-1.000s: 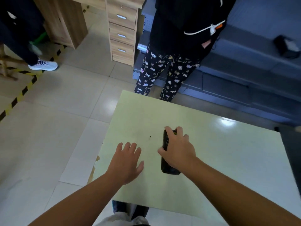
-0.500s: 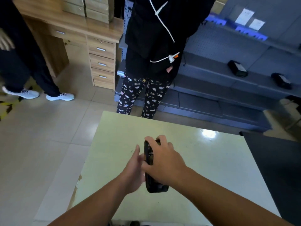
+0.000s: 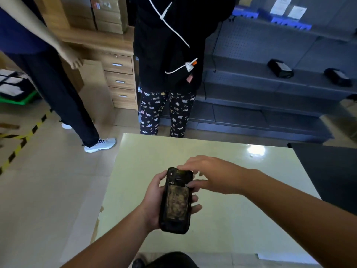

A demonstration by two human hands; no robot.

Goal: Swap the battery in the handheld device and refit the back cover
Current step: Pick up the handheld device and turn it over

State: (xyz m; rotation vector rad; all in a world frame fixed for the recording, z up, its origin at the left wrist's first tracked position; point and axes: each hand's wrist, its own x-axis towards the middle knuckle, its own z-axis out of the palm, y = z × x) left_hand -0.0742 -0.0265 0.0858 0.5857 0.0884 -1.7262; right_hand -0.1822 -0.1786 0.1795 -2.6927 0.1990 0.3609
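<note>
The black handheld device (image 3: 176,202) is held above the pale green table (image 3: 241,219), its back facing up. A worn, brownish back cover panel (image 3: 177,202) fills the middle of that back. My left hand (image 3: 154,204) cradles the device from the left and underneath, fingers curling around its right edge. My right hand (image 3: 210,174) rests over the top right of the device, with fingertips touching its upper edge and right side near a small catch. No loose battery is in view.
A person in a black top and patterned trousers (image 3: 166,113) stands at the table's far edge. Another person (image 3: 58,89) stands at the left by a wooden drawer unit (image 3: 119,82). Dark shelving (image 3: 270,84) holds black devices. A dark surface (image 3: 332,175) adjoins the table's right.
The device has been lifted off the table and turned back-up. My left hand went from empty beside it to gripping it, and my right hand shifted from clasping it to fingering its top.
</note>
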